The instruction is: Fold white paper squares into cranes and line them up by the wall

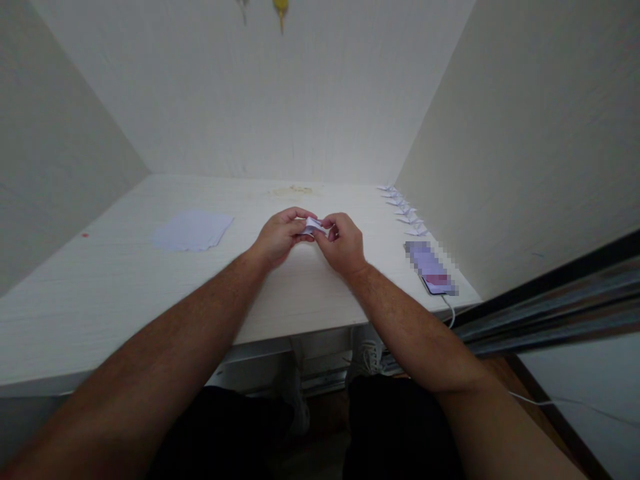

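Observation:
Between my two hands, above the middle of the white table, is a small folded piece of white paper. My left hand pinches its left side with thumb and fingers. On the right side, my right hand grips it with thumb and fingertips. The fingers cover part of the folds, so its full shape is hidden. A loose stack of white paper sheets lies left of my left hand. Several folded paper cranes stand in a row at the back right.
A phone, its screen blurred out, lies at the right edge with a white cable running off the table. Walls enclose the back and both sides. Yellowish stains mark the tabletop near the back wall.

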The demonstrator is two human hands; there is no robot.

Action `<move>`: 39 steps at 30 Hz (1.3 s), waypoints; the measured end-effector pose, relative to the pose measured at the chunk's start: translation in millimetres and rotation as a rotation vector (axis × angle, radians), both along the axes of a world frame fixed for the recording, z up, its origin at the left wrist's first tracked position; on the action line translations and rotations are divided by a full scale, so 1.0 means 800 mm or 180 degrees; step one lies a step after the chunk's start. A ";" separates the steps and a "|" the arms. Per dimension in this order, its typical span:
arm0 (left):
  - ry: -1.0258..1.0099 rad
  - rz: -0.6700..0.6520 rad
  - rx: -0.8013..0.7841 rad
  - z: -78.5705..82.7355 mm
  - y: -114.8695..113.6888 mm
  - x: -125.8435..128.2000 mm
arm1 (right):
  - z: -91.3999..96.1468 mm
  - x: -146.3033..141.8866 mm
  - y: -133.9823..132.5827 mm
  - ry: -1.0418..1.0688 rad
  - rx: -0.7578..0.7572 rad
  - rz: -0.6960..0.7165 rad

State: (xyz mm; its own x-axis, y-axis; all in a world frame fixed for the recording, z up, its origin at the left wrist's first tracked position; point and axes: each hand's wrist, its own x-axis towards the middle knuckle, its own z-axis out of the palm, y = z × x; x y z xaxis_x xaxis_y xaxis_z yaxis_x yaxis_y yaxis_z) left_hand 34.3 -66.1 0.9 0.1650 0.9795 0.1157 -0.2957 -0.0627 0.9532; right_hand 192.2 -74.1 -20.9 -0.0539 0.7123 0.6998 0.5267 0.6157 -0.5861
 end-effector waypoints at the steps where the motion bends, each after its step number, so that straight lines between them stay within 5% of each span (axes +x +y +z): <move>1: -0.0012 -0.0018 0.0006 0.000 0.000 0.000 | 0.000 0.000 0.000 0.0002 0.0028 0.0021; 27: 0.0746 -0.0022 0.0280 0.002 -0.005 0.003 | 0.001 0.003 0.001 -0.0113 -0.0049 -0.0266; 39: 0.0128 -0.0270 -0.0045 -0.006 -0.008 0.007 | 0.005 0.000 -0.001 -0.0019 0.0246 -0.0300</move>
State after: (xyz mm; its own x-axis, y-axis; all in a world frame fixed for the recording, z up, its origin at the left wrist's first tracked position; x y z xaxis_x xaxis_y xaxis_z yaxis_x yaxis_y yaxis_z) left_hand 39.8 -72.4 -3.6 0.2518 0.9632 0.0936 -0.2610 -0.0256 0.9650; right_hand 192.1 -74.9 -16.8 0.0065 0.6584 0.7527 0.5878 0.6064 -0.5355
